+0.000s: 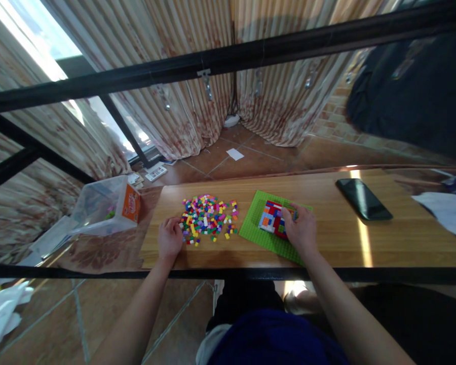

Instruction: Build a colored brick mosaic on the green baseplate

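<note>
A heap of small coloured toy bricks (207, 218) is spread over the left half of the wooden board. At its left edge rests my left hand (170, 235), fingers curled in; whatever they may hold is hidden. A green baseplate (253, 223) lies right of the heap, slightly turned. On it sits a low block of joined bricks (273, 218), mostly red, blue, white and orange. My right hand (303, 228) grips this block at its right side, thumb over the top and fingers at the far edge, covering part of it.
A dark phone (364, 198) lies on the board (327, 243) to the right. Off the left end stands a clear plastic box (99, 205) with an orange label. A black metal bar (228, 56) crosses beyond the board. White paper (446, 210) is at the far right.
</note>
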The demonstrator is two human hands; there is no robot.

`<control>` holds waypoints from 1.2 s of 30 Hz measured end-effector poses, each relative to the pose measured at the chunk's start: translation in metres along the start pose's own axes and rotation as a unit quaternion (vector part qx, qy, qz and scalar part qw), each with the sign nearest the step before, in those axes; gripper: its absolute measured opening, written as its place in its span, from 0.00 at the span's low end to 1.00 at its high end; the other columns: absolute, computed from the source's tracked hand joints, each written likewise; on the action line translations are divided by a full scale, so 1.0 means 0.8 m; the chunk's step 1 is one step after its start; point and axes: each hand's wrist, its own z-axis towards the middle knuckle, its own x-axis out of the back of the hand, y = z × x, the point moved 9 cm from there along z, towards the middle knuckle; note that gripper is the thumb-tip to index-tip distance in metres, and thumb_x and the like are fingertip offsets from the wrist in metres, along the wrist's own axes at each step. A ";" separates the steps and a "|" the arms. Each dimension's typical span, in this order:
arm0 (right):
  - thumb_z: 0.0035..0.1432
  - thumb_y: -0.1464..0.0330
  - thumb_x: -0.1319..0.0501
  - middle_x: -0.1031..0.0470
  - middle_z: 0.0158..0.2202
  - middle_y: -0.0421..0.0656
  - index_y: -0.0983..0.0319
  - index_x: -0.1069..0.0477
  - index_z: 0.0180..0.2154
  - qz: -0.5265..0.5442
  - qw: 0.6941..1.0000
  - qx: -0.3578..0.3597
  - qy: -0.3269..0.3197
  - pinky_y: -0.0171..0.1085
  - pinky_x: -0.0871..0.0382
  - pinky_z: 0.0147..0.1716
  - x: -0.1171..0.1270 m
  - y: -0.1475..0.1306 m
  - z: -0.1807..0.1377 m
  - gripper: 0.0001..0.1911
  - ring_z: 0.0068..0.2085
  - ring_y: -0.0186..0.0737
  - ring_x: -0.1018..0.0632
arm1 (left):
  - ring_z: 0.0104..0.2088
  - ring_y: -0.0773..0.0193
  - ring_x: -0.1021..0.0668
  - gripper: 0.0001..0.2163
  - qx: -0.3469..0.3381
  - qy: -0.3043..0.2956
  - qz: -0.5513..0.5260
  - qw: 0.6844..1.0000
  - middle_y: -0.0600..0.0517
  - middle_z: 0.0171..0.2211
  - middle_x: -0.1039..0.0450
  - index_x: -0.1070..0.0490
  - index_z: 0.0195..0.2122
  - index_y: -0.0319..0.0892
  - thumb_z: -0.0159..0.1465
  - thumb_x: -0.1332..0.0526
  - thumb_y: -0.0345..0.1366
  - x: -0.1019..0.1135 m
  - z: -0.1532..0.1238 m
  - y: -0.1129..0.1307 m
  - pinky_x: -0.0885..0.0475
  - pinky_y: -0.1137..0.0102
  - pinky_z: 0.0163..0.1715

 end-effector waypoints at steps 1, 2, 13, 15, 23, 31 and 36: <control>0.60 0.52 0.45 0.24 0.46 0.56 0.64 0.25 0.47 -0.019 1.000 -0.001 -0.007 0.51 0.36 0.49 -0.004 0.000 0.000 0.25 0.49 0.53 0.27 | 0.40 0.53 0.23 0.12 -0.002 -0.001 0.000 1.000 0.45 0.35 0.23 0.27 0.33 0.42 0.62 0.51 0.31 0.000 0.000 0.000 0.28 0.58 0.45; 0.60 0.52 0.45 0.24 0.46 0.56 0.64 0.25 0.47 -0.035 0.999 -0.004 -0.013 0.51 0.36 0.49 -0.007 0.000 0.001 0.25 0.49 0.54 0.27 | 0.40 0.53 0.23 0.12 -0.003 -0.001 0.001 1.000 0.45 0.35 0.23 0.27 0.34 0.42 0.62 0.51 0.31 0.000 0.000 0.001 0.28 0.58 0.45; 0.60 0.52 0.45 0.23 0.45 0.51 0.60 0.23 0.43 -0.044 0.999 -0.010 -0.014 0.49 0.39 0.49 -0.013 0.004 -0.005 0.22 0.48 0.51 0.28 | 0.40 0.52 0.24 0.11 0.001 -0.005 0.006 1.000 0.44 0.36 0.23 0.27 0.34 0.41 0.62 0.50 0.31 0.000 -0.001 -0.001 0.28 0.58 0.45; 0.60 0.51 0.45 0.23 0.45 0.51 0.59 0.23 0.43 -0.044 0.999 -0.013 -0.006 0.49 0.39 0.49 -0.012 0.003 -0.006 0.22 0.47 0.51 0.28 | 0.41 0.52 0.24 0.11 0.001 -0.007 0.009 1.000 0.44 0.36 0.23 0.27 0.34 0.41 0.62 0.50 0.31 0.000 -0.002 0.000 0.29 0.58 0.45; 0.62 0.52 0.46 0.23 0.45 0.51 0.60 0.23 0.44 -0.051 0.999 0.006 0.005 0.50 0.39 0.49 -0.010 -0.001 -0.010 0.23 0.48 0.51 0.28 | 0.41 0.53 0.24 0.11 0.008 -0.004 0.003 1.000 0.45 0.36 0.24 0.27 0.33 0.42 0.62 0.50 0.31 0.001 -0.002 0.002 0.29 0.59 0.46; 0.63 0.55 0.46 0.29 0.54 0.54 0.60 0.26 0.49 -0.081 0.995 0.053 0.021 0.54 0.42 0.52 0.007 -0.038 -0.033 0.21 0.54 0.56 0.32 | 0.41 0.54 0.24 0.11 0.012 -0.004 0.008 1.000 0.46 0.36 0.23 0.27 0.33 0.42 0.62 0.50 0.30 0.001 -0.003 0.003 0.29 0.59 0.46; 0.65 0.64 0.46 0.32 0.57 0.51 0.57 0.26 0.50 -0.038 0.975 0.212 -0.058 0.51 0.42 0.54 -0.013 -0.127 -0.092 0.15 0.55 0.52 0.34 | 0.42 0.54 0.24 0.11 0.011 -0.003 0.008 1.000 0.45 0.36 0.23 0.27 0.33 0.42 0.62 0.50 0.30 0.003 -0.003 0.004 0.29 0.59 0.46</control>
